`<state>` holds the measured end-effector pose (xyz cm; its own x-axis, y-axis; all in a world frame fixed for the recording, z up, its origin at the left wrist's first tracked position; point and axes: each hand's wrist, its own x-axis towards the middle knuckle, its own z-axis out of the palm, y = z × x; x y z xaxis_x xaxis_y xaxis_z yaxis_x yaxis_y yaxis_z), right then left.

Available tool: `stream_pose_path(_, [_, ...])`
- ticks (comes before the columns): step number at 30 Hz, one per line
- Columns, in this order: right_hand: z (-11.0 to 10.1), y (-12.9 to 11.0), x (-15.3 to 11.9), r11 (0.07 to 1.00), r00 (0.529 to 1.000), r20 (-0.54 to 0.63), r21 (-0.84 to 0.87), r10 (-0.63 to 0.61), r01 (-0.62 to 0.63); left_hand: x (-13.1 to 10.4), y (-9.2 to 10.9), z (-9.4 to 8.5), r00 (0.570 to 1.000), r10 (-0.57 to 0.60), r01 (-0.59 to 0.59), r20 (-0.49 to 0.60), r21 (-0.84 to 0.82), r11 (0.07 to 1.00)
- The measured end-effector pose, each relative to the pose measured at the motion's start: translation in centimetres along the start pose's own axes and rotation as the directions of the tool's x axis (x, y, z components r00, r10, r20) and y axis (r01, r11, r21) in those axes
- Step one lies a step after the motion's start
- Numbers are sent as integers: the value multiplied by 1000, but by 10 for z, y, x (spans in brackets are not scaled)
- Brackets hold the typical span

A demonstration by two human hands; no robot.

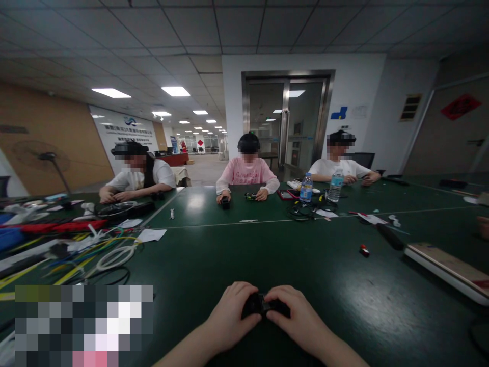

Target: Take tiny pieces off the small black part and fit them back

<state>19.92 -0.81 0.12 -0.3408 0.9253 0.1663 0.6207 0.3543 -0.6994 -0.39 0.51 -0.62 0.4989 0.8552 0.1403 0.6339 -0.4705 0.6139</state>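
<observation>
A small black object (263,303) with a greyish part in its middle is between my two hands, just above or on the green table near its front edge. I cannot make out what kind of thing it is. My left hand (234,312) wraps round its left end, thumb in front and fingers behind. On the right end, my right hand (297,312) grips in the same way, its thumb and fingertips close to the middle. The fingers hide much of the object's two ends.
The green table (198,260) bears tangled cables (114,257) at left, a wrench (171,214), a small red-and-black item (364,250) and a flat box (446,270) at right. Two water bottles (306,188) stand farther back. Three people sit across the table.
</observation>
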Motion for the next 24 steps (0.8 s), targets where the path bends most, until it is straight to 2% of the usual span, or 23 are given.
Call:
stream_pose_path(18, [0,-1,0,1000,1000,5,-19,2,-2,0,2,-1,1000,-5,4,17,21,1000])
stream_pose_path(24, [-1,0,-2,999,1000,-11,44,-7,7,-2,6,-4,1000,-17,17,6,-53,998])
